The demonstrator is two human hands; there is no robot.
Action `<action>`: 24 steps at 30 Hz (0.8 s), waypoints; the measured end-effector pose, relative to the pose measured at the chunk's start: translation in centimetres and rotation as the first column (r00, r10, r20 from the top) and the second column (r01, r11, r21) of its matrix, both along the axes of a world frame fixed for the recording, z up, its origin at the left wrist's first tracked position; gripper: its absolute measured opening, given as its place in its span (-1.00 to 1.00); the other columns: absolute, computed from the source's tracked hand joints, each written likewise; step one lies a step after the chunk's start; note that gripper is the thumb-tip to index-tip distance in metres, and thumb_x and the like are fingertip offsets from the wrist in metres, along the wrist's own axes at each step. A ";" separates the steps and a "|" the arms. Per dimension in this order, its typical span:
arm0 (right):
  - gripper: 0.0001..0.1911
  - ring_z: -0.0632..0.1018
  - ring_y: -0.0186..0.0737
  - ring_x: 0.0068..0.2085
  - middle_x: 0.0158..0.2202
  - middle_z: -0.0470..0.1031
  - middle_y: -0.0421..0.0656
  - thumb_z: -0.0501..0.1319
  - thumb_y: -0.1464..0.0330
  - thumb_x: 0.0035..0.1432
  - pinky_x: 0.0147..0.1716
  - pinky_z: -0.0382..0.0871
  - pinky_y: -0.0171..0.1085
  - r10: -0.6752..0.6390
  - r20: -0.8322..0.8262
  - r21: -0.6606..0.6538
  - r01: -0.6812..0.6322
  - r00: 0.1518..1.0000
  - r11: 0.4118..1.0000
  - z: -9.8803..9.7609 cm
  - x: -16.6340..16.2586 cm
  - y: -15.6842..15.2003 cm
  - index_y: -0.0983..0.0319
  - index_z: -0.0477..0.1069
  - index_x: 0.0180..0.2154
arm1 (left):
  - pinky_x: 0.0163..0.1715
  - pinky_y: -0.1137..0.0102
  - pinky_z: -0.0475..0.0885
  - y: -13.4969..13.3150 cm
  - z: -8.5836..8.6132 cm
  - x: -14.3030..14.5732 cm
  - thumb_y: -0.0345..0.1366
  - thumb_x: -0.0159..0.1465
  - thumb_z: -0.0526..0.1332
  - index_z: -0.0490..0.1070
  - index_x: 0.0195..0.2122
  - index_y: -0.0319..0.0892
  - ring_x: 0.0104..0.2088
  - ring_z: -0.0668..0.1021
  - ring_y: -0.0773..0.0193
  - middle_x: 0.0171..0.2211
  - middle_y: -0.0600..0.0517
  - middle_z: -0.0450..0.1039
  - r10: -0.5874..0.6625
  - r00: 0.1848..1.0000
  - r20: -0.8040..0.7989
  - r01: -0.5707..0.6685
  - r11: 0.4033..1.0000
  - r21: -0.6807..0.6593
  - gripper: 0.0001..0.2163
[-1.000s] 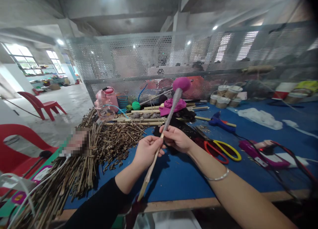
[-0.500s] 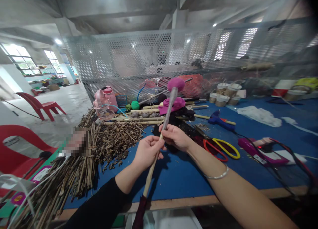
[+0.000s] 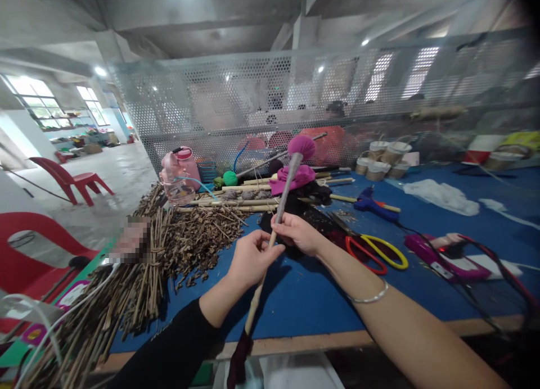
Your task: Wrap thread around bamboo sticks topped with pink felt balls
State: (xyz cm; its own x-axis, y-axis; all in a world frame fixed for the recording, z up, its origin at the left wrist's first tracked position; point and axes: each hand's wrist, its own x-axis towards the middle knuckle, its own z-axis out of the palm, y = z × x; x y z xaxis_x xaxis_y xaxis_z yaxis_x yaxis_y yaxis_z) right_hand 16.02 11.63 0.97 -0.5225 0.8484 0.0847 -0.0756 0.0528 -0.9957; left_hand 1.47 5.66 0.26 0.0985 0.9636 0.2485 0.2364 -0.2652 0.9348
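Slightly lower on the stick [image 3: 282, 200] than half a second earlier, the left hand [image 3: 252, 259] is closed around the bare wood, while the right hand [image 3: 298, 232] is pinched on the grey wrapping just above. The stick is held tilted toward one o'clock over the blue worktop [image 3: 304, 299], its magenta ball [image 3: 301, 146] uppermost. Scissors [image 3: 375, 252] are seen at three o'clock.
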 end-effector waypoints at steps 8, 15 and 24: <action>-0.70 0.01 -0.52 -0.70 -0.70 0.09 -0.40 0.21 0.18 0.01 -0.72 -0.23 -0.43 0.090 -0.118 -0.062 -0.097 0.989 0.993 0.1 0.2 -0.2 0.24 0.19 -0.40 | -0.69 0.57 0.27 -0.1 1.4 0.2 -0.12 0.06 0.22 0.31 -0.33 -0.26 -0.65 0.42 0.44 -0.57 0.05 0.39 -0.154 0.880 0.448 0.316 0.895 -0.314 -0.71; -0.65 0.19 -0.50 -0.66 -0.58 0.36 -0.26 0.20 0.11 0.00 -0.69 -0.07 -0.42 0.075 0.026 0.081 -0.077 0.997 0.994 0.4 -0.9 -0.8 0.28 0.26 -0.37 | -0.83 0.64 -0.05 -0.4 1.9 0.0 -0.14 0.09 0.20 0.28 -0.07 -0.14 -0.76 0.13 0.60 -0.53 0.18 0.20 -0.011 0.824 0.567 0.269 0.888 -0.373 -0.61; -0.64 0.11 -0.48 -0.63 -0.68 0.12 -0.35 0.20 0.10 -0.03 -0.62 -0.06 -0.38 -0.093 0.231 0.192 0.048 0.969 0.980 0.7 -0.1 -0.3 0.28 0.25 -0.54 | -0.83 0.63 -0.04 -0.1 2.1 -0.1 -0.19 0.07 0.23 0.26 0.04 -0.18 -0.73 0.13 0.59 -0.50 0.15 0.19 0.056 0.817 0.574 0.167 0.930 -0.329 -0.51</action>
State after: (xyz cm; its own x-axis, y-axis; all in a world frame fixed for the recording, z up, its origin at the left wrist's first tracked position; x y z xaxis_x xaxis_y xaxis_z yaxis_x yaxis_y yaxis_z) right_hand 15.96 11.38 1.69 -0.4860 0.8652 0.1232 0.1723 0.2331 -0.9571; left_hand 1.34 5.53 2.37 0.1043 0.9918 -0.0738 -0.3669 0.1073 0.9241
